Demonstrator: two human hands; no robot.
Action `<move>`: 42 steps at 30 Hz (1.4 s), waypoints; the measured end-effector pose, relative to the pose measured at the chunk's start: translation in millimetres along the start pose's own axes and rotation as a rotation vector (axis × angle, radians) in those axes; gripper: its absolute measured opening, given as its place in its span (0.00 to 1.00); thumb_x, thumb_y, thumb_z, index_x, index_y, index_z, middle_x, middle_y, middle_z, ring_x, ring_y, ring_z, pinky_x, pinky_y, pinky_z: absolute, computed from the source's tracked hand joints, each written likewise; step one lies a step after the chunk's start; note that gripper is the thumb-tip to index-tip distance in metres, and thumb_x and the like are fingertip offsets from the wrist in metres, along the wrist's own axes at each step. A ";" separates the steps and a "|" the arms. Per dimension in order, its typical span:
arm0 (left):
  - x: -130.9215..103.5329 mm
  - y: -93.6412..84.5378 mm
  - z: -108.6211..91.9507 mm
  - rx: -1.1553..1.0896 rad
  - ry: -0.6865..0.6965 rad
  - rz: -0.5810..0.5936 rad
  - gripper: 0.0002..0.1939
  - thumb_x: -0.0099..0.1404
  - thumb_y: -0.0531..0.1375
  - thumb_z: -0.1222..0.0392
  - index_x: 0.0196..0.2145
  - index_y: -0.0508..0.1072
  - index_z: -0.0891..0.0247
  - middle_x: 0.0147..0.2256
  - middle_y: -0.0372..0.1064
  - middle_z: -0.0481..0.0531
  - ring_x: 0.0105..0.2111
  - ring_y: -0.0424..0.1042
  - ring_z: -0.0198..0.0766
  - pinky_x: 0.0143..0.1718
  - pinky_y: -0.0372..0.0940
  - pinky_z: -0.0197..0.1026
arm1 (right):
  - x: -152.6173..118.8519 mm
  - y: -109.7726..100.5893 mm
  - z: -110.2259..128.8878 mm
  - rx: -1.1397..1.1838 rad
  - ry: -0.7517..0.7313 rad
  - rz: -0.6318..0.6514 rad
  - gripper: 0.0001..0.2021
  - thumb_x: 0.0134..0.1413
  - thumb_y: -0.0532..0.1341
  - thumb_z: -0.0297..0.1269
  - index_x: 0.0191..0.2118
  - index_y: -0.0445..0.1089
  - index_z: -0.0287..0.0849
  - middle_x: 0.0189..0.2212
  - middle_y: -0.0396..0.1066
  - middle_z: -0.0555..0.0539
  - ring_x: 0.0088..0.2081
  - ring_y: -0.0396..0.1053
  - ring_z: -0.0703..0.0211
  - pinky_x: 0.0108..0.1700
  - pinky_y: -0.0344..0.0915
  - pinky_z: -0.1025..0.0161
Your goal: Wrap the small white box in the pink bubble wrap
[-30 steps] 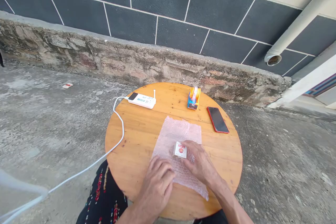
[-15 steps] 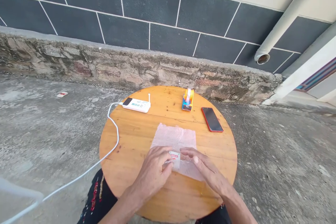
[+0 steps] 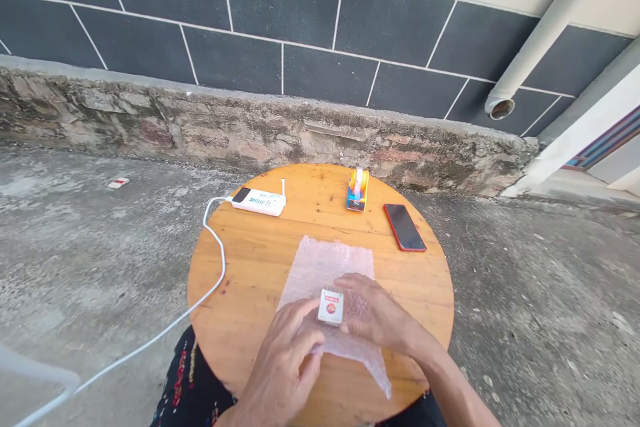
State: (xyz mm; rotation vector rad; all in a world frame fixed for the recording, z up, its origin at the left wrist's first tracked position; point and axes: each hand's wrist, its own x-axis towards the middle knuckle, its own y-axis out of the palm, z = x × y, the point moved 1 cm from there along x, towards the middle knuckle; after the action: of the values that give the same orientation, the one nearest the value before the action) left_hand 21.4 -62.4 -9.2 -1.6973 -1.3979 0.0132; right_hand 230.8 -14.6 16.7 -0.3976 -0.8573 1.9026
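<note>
A small white box (image 3: 331, 307) with red print lies face up on a sheet of bubble wrap (image 3: 325, 257) at the front middle of the round table. My left hand (image 3: 287, 357) is at the box's left, with thumb and forefinger apart; its forefinger tip reaches the box's left edge, and whether it presses there I cannot tell. Around the right side of the box curves my right hand (image 3: 377, 310). Its fingers are above the top right corner and its thumb by the lower right corner, spread apart over the wrap. One corner of the wrap hangs toward me.
On the wooden table (image 3: 240, 293) are a white device (image 3: 259, 201) with a white cable (image 3: 220, 243), a yellow and blue tape dispenser (image 3: 357, 190) and a red-edged phone (image 3: 405, 227). A stone-based tiled wall (image 3: 300, 70) stands behind.
The box's printed face now shows fully, where my left hand and the wrap partly covered it. My left hand has drawn back toward me. The wrap's near edge extends further forward.
</note>
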 end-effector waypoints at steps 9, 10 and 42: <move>-11.7 -8.2 -2.0 0.012 -0.015 -0.025 0.11 0.58 0.52 0.74 0.30 0.67 0.60 0.51 0.64 0.55 0.50 0.66 0.43 0.48 0.66 0.45 | 4.6 27.7 10.6 -0.198 0.032 -0.053 0.28 0.44 0.61 0.24 0.55 0.64 0.46 0.50 0.69 0.46 0.51 0.65 0.51 0.53 0.58 0.55; -11.5 -9.7 -3.0 0.011 -0.015 -0.027 0.11 0.58 0.52 0.74 0.30 0.67 0.60 0.51 0.65 0.55 0.50 0.66 0.43 0.48 0.66 0.45 | 4.6 27.5 9.5 -0.190 0.030 -0.055 0.28 0.44 0.61 0.24 0.54 0.64 0.46 0.50 0.70 0.46 0.51 0.65 0.51 0.52 0.59 0.55; 62.3 11.3 31.0 -0.248 -0.376 0.291 0.05 0.57 0.54 0.67 0.28 0.68 0.61 0.28 0.68 0.45 0.29 0.66 0.35 0.30 0.57 0.34 | -29.2 28.7 -18.9 -0.005 0.401 -0.312 0.18 0.55 0.55 0.41 0.50 0.64 0.42 0.21 0.63 0.54 0.22 0.61 0.61 0.25 0.56 0.66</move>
State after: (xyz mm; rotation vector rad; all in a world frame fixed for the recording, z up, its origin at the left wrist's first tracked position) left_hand 36.3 6.2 -2.9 -2.1793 -1.4506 0.3508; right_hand 237.3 -40.7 -19.4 -0.5886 -0.6138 1.4672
